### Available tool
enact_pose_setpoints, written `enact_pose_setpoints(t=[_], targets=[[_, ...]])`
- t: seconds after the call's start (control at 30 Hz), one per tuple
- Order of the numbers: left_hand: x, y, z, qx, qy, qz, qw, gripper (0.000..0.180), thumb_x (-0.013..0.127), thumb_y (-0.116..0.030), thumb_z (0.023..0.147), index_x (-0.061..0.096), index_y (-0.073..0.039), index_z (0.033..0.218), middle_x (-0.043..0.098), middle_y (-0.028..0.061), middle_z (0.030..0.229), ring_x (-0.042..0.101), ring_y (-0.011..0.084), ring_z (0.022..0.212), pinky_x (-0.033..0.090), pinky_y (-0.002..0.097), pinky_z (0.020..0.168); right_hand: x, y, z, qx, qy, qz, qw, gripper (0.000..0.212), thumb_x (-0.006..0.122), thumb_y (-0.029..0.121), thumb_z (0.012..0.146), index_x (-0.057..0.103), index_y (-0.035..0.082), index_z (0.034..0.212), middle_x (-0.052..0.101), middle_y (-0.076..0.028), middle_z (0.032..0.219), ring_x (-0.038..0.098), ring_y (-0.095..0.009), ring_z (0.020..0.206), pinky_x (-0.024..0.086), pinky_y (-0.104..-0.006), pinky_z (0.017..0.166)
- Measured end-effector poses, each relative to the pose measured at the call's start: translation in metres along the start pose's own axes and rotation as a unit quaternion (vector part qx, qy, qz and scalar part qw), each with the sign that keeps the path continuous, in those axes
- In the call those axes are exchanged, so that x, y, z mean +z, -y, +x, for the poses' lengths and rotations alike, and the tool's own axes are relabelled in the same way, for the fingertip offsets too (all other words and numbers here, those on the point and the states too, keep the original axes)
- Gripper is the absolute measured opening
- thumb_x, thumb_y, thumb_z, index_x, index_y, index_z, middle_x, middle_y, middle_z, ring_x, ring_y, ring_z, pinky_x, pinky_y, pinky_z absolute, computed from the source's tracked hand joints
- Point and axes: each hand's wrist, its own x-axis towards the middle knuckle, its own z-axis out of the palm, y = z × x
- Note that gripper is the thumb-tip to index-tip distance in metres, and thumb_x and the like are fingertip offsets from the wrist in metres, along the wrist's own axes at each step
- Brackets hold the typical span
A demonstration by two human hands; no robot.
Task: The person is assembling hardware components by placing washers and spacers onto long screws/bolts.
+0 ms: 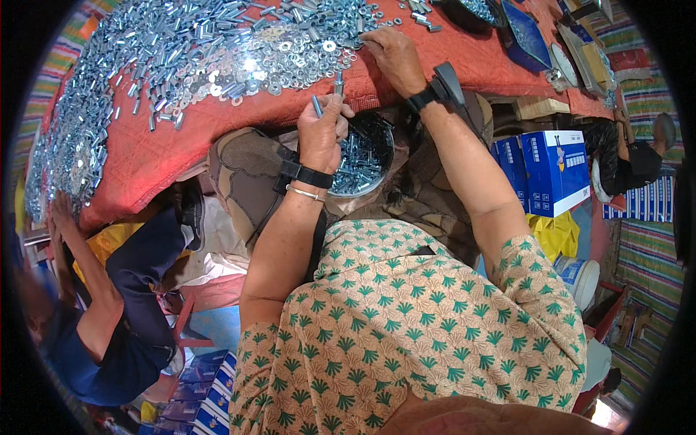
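Note:
My left hand (322, 132) is closed around a few metal fasteners in front of the table edge. A silver bolt-like piece (338, 82) with a washer or nut on it sticks up from its fingers, and a plain metal sleeve (317, 106) juts out beside the thumb. Over the red cloth (174, 148), my right hand (395, 61) reaches to the near edge of the hardware pile. Its fingertips are drawn together by the loose pieces; what they pinch, if anything, is too small to tell. Flat washers (290, 61) and metal sleeves (239, 14) lie spread across the cloth.
Below my left hand, a round bucket (360, 194) of dark and silver bolts stands between my knees. A blue tray (525, 40) and black bowl (471, 16) sit at back right. Blue-and-white boxes (554, 174) stand right. Another person (109, 319) works at the pile's left.

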Motion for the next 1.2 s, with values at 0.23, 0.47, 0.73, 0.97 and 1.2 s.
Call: enact_pose_setpoints(t=[0.23, 0.47, 0.73, 0.97, 1.2], targets=[[0.000, -0.001, -0.001, 0.000, 0.004, 0.006, 1.000, 0.014, 0.063, -0.016, 0.091, 0.054, -0.006, 0.091, 0.060, 0.0061, 0.072, 0.036, 0.0032, 0.044, 0.024, 0.0188, 0.040, 0.019, -0.012, 0.009, 0.004, 0.055, -0.128, 0.990, 0.014, 0.062, 0.009, 0.082, 0.068, 0.006, 0.094, 0.059, -0.014, 0.087, 0.062, -0.033, 0.079, 0.051, -0.0418, 0.069], [0.000, -0.002, -0.001, -0.006, 0.011, 0.016, 1.000, 0.016, 0.063, -0.019, 0.091, 0.054, -0.006, 0.092, 0.060, 0.0058, 0.072, 0.038, 0.0035, 0.046, 0.024, 0.0187, 0.040, 0.023, -0.016, 0.008, -0.035, 0.042, -0.180, 0.982, 0.008, 0.061, 0.008, 0.082, 0.063, 0.002, 0.087, 0.059, -0.015, 0.086, 0.062, -0.033, 0.079, 0.051, -0.0418, 0.064], [-0.002, -0.003, -0.001, -0.007, 0.002, 0.014, 1.000, 0.015, 0.062, -0.018, 0.091, 0.054, -0.006, 0.092, 0.060, 0.0058, 0.073, 0.038, 0.0035, 0.046, 0.025, 0.0182, 0.041, -0.013, 0.011, -0.006, -0.004, 0.081, -0.103, 0.991, 0.009, 0.062, 0.008, 0.081, 0.061, 0.000, 0.084, 0.061, -0.016, 0.085, 0.060, -0.035, 0.080, 0.050, -0.0416, 0.070], [-0.002, 0.000, 0.000, -0.012, -0.001, 0.008, 1.000, 0.014, 0.062, -0.018, 0.091, 0.055, -0.006, 0.092, 0.060, 0.0058, 0.072, 0.038, 0.0032, 0.045, 0.025, 0.0179, 0.040, -0.016, -0.001, -0.004, 0.001, 0.027, -0.033, 0.999, 0.012, 0.061, 0.013, 0.083, 0.065, 0.003, 0.088, 0.061, -0.017, 0.087, 0.060, -0.035, 0.082, 0.048, -0.0447, 0.072], [-0.004, 0.000, -0.001, -0.014, 0.014, 0.026, 0.999, 0.017, 0.064, -0.023, 0.091, 0.058, -0.007, 0.091, 0.060, 0.0029, 0.074, 0.040, 0.0039, 0.048, 0.026, 0.0183, 0.042, 0.001, -0.002, -0.003, 0.008, 0.069, -0.049, 0.996, 0.017, 0.067, 0.018, 0.081, 0.066, 0.003, 0.089, 0.061, -0.015, 0.085, 0.060, -0.033, 0.080, 0.048, -0.0427, 0.071]])
